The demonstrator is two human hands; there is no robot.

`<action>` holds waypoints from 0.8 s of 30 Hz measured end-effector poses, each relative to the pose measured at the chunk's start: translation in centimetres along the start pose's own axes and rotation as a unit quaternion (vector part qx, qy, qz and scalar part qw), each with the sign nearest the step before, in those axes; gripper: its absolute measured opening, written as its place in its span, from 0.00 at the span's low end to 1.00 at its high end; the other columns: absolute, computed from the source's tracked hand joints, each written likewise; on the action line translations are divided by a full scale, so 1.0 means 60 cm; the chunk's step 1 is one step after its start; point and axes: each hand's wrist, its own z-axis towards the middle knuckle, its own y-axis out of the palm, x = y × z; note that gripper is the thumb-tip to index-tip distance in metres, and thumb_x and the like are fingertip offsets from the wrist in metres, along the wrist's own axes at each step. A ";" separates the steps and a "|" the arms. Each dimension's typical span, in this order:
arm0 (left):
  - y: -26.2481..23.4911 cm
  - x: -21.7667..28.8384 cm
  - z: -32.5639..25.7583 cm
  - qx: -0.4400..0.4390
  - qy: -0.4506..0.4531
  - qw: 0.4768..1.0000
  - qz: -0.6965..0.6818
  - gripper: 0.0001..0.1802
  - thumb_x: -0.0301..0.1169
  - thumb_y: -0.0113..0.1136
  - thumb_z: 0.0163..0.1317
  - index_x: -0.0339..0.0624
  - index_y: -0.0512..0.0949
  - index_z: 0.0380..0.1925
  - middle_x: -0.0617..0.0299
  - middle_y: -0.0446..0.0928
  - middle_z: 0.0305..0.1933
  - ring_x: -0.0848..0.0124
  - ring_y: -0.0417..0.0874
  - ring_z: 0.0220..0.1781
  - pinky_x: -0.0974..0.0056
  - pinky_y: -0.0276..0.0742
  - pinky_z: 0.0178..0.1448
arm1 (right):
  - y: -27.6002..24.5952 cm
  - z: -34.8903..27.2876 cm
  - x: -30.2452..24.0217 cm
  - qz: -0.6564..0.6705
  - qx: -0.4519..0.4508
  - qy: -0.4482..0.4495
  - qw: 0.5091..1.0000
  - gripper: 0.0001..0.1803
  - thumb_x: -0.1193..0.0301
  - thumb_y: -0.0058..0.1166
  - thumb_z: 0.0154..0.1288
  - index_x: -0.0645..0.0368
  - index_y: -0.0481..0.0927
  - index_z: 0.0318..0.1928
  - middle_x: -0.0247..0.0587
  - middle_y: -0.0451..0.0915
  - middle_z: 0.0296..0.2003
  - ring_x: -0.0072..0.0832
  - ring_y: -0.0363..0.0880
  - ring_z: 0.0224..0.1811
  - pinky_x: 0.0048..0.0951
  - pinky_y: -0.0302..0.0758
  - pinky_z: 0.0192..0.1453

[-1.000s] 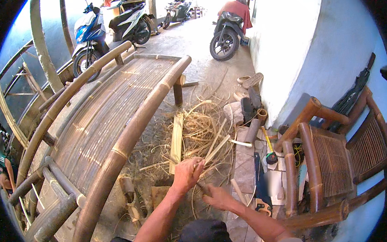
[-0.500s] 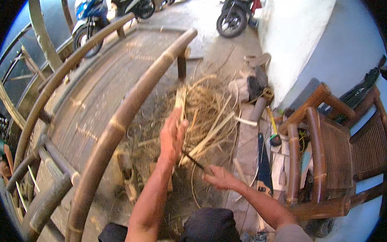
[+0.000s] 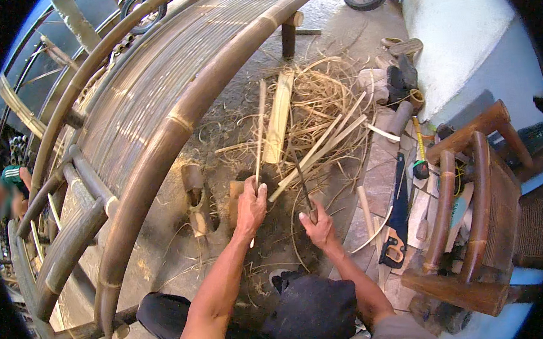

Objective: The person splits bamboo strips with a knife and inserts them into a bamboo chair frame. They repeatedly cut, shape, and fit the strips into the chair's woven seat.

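Note:
My left hand (image 3: 250,203) grips the near end of a thin bamboo strip (image 3: 259,128) that points away from me over the ground. My right hand (image 3: 316,223) is closed on the handle of a narrow dark knife (image 3: 300,177), its blade reaching up toward the strip. Both hands hover above a pile of bamboo shavings and split strips (image 3: 318,114). A small wooden block (image 3: 234,200) stands just left of my left hand. My dark-clothed knees show at the lower edge.
A large curved bamboo bench frame (image 3: 155,96) fills the left. A bamboo chair (image 3: 473,219) stands at the right. A handsaw (image 3: 397,214), a tape measure (image 3: 420,168), sandals (image 3: 401,46) and bamboo offcuts (image 3: 399,119) lie on the paving. Another person (image 3: 8,192) is at far left.
The view has tilted down and closer. My left hand drew back from the pile toward me, holding the thin strip; my right hand stays on the knife.

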 end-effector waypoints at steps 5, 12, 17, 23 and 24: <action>-0.040 0.034 -0.040 -0.078 -0.093 0.992 -0.026 0.24 0.37 0.51 0.75 0.33 0.71 0.65 0.45 0.82 0.35 0.54 0.82 0.34 0.48 0.79 0.47 | -0.007 0.060 -0.047 -0.230 -0.023 -0.157 0.960 0.15 0.65 0.65 0.61 0.57 0.78 0.45 0.50 0.84 0.30 0.50 0.85 0.34 0.49 0.81 0.39; -0.040 0.036 -0.069 0.004 -0.108 0.994 -0.011 0.17 0.38 0.55 0.70 0.33 0.81 0.34 0.63 0.78 0.24 0.71 0.76 0.26 0.58 0.73 0.33 | 0.054 0.075 -0.083 -0.290 -0.172 -0.222 0.915 0.15 0.60 0.65 0.56 0.56 0.77 0.36 0.51 0.84 0.30 0.54 0.86 0.34 0.53 0.82 0.37; -0.080 0.065 -0.117 -0.062 -0.170 0.978 -0.107 0.14 0.38 0.55 0.74 0.37 0.81 0.42 0.72 0.71 0.24 0.80 0.68 0.23 0.67 0.64 0.27 | 0.047 0.132 -0.100 -0.392 -0.186 -0.183 0.882 0.18 0.58 0.64 0.56 0.60 0.77 0.33 0.54 0.85 0.32 0.53 0.88 0.36 0.53 0.84 0.39; -0.099 0.086 -0.198 -0.126 -0.221 0.965 -0.063 0.23 0.39 0.53 0.77 0.36 0.76 0.64 0.71 0.72 0.29 0.80 0.70 0.31 0.70 0.70 0.36 | -0.060 0.194 -0.145 -0.405 -0.117 -0.110 0.900 0.21 0.49 0.64 0.58 0.56 0.83 0.35 0.55 0.85 0.30 0.54 0.87 0.33 0.53 0.82 0.36; -0.094 0.078 -0.192 -0.128 -0.217 0.963 -0.099 0.23 0.39 0.53 0.77 0.35 0.75 0.65 0.69 0.73 0.29 0.79 0.71 0.32 0.68 0.71 0.37 | -0.053 0.176 -0.149 -0.406 -0.141 -0.113 0.896 0.22 0.49 0.64 0.58 0.57 0.83 0.34 0.54 0.85 0.29 0.54 0.87 0.32 0.53 0.82 0.36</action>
